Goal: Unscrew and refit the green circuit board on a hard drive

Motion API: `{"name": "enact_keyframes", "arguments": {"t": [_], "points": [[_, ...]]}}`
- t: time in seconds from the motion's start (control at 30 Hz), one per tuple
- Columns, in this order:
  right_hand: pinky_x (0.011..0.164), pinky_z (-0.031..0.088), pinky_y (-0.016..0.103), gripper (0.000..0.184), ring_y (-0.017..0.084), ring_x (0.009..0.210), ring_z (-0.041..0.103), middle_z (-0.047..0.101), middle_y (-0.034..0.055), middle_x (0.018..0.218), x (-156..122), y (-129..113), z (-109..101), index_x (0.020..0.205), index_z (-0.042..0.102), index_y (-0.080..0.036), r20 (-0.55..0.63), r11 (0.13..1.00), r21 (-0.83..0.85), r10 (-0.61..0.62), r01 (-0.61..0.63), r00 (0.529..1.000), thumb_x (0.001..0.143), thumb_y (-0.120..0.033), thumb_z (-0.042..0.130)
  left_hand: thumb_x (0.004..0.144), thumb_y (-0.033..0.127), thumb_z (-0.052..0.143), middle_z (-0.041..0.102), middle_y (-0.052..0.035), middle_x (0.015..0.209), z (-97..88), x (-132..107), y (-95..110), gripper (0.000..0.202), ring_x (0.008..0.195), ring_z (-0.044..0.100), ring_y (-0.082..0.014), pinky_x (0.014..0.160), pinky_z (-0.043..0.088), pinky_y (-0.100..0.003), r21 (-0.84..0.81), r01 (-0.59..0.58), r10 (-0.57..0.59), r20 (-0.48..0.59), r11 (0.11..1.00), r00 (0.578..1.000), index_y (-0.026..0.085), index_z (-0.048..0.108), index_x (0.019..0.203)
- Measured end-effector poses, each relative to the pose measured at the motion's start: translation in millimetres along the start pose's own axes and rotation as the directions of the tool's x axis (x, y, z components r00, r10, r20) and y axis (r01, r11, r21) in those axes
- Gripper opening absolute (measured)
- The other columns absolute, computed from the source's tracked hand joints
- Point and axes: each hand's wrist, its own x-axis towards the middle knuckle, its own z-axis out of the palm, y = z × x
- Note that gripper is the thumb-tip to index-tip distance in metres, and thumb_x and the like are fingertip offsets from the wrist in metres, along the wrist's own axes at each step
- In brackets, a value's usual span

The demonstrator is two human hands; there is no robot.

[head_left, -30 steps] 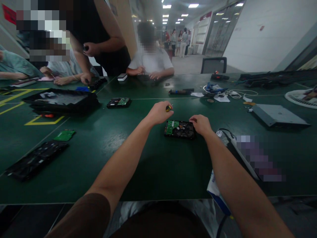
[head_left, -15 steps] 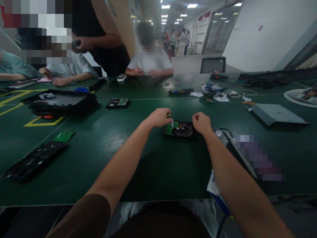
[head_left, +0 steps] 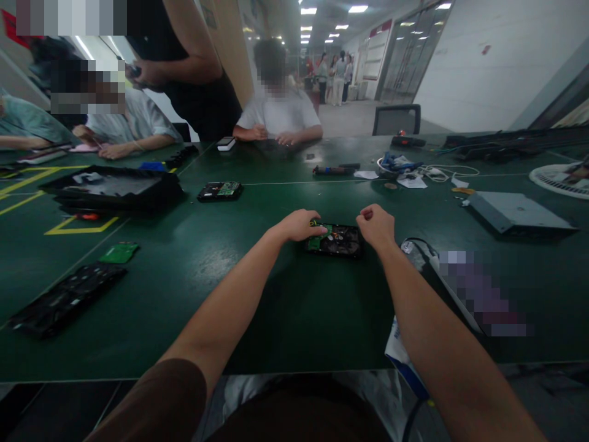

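A black hard drive point(head_left: 343, 242) with a green circuit board lies flat on the green table in front of me. My left hand point(head_left: 301, 226) is over the board's left end, its fingers closed around a small yellow-and-black thing point(head_left: 313, 223) that is mostly hidden by them. At the drive's right end, my right hand point(head_left: 376, 226) is closed with thumb and forefinger pinched. Whether anything sits in that pinch is too small to tell.
Left are a black drive casing point(head_left: 69, 298), a loose green circuit board point(head_left: 119, 252) and stacked black trays point(head_left: 59, 190). Another drive point(head_left: 219, 191) lies farther back. Right are a grey metal box point(head_left: 519, 212), a white power strip point(head_left: 453, 294) and tangled cables point(head_left: 432, 175). Other people sit across the table.
My left hand has lowered onto the drive's circuit board, and the yellow-and-black thing has come down with it. My right hand has barely moved.
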Motion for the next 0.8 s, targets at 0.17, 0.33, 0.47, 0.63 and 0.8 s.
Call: {"name": "enact_keyframes", "arguments": {"t": [0.17, 0.33, 0.47, 0.63, 0.8], "points": [[0.087, 0.051, 0.040, 0.017, 0.026, 0.090, 0.068, 0.075, 0.0094, 0.096, 1.8, 2.4, 0.1, 0.096, 0.073, -0.021, 0.001, 0.996, -0.023, -0.086, 0.086, 0.996, 0.088, -0.022, 0.058, 0.094, 0.066, 0.058, 0.073, -0.0152, 0.128, 3.7, 0.0, 1.2, 0.064, 0.116, 0.067, -0.0304, 0.093, 0.051, -0.037, -0.027, 0.018, -0.018, 0.009, 0.999, 1.000, 0.016, 0.070, 0.132], [0.090, 0.051, 0.041, 0.017, 0.027, 0.092, 0.068, 0.075, 0.0108, 0.098, 3.1, 2.8, 0.6, 0.097, 0.073, -0.021, -0.041, 0.994, 0.005, -0.113, 0.113, 0.993, 0.092, -0.023, 0.057, 0.091, 0.069, 0.058, 0.072, -0.0160, 0.125, 7.3, 1.7, 0.4, 0.066, 0.114, 0.066, -0.0310, 0.092, 0.051, -0.038, -0.015, 0.052, -0.052, 0.011, 0.999, 0.999, 0.017, 0.071, 0.129], [0.089, 0.052, 0.041, 0.015, 0.026, 0.088, 0.067, 0.075, 0.0106, 0.095, 2.0, 4.2, 2.8, 0.095, 0.072, -0.020, -0.080, 0.992, 0.037, -0.120, 0.124, 0.989, 0.091, -0.024, 0.058, 0.090, 0.072, 0.057, 0.070, -0.0186, 0.123, 9.3, 1.8, -1.3, 0.068, 0.115, 0.065, -0.0326, 0.092, 0.052, -0.039, 0.006, 0.061, -0.061, -0.023, 0.998, 0.998, 0.017, 0.072, 0.126], [0.087, 0.053, 0.040, 0.013, 0.025, 0.085, 0.070, 0.076, 0.0089, 0.092, 6.5, 9.6, 2.6, 0.093, 0.071, -0.020, -0.136, 0.990, 0.126, -0.050, 0.068, 0.989, 0.090, -0.027, 0.060, 0.089, 0.074, 0.056, 0.069, -0.0179, 0.125, 12.5, 2.3, -4.3, 0.070, 0.115, 0.065, -0.0315, 0.093, 0.052, -0.038, -0.011, 0.081, -0.082, -0.022, 0.997, 0.996, 0.017, 0.070, 0.128], [0.081, 0.056, 0.037, 0.017, 0.021, 0.075, 0.074, 0.074, 0.0031, 0.080, 26.7, 14.0, -1.5, 0.096, 0.070, -0.020, -0.236, 0.927, 0.364, 0.189, -0.093, 0.953, 0.089, -0.034, 0.063, 0.089, 0.075, 0.056, 0.069, -0.0163, 0.129, 15.6, 1.9, -7.5, 0.069, 0.113, 0.067, -0.0299, 0.091, 0.053, -0.037, -0.025, 0.122, -0.122, -0.034, 0.992, 0.992, 0.018, 0.070, 0.125]]}}
